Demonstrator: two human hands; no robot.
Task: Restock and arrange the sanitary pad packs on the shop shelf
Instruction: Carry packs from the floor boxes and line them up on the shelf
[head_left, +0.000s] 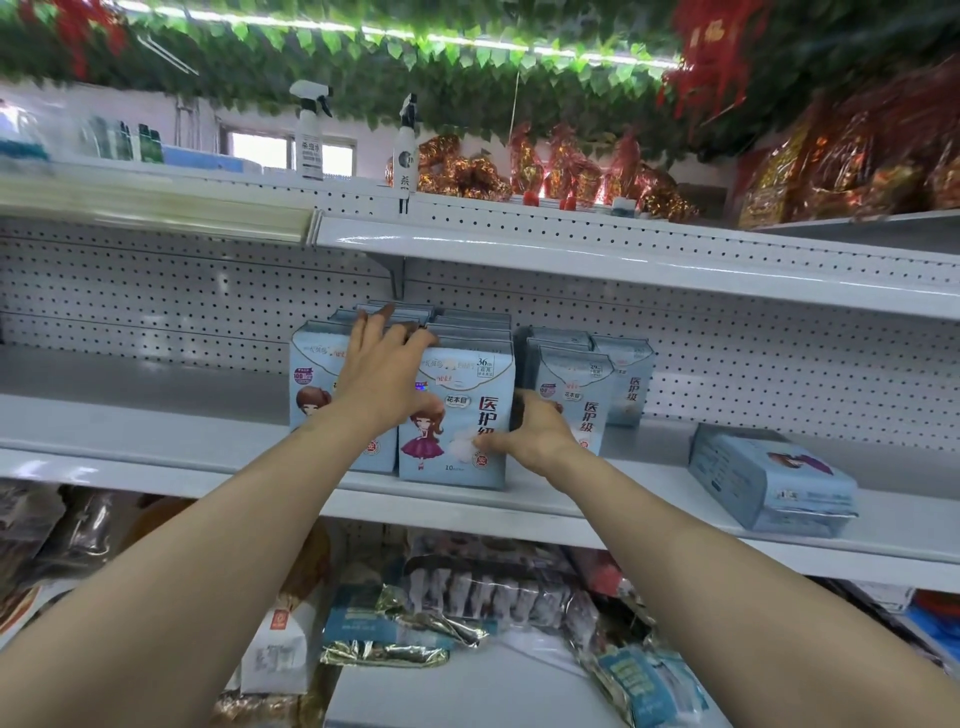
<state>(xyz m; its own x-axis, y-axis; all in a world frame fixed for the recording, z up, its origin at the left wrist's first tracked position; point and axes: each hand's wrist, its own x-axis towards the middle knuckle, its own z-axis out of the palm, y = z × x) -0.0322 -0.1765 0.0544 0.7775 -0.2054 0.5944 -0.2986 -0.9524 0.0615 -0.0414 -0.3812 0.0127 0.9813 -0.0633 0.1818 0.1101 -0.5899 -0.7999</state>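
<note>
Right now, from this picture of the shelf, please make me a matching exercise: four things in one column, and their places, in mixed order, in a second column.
Things
1. left hand
2. right hand
3. lying pad pack
4. white spray bottle

Places
A. on the top shelf
B. flat and alone, at the right of the middle shelf
C. on the tops of the standing pad packs
D. gripping the right edge of the front pad pack

Pairs: 1-C, 2-D, 3-B, 4-A
</note>
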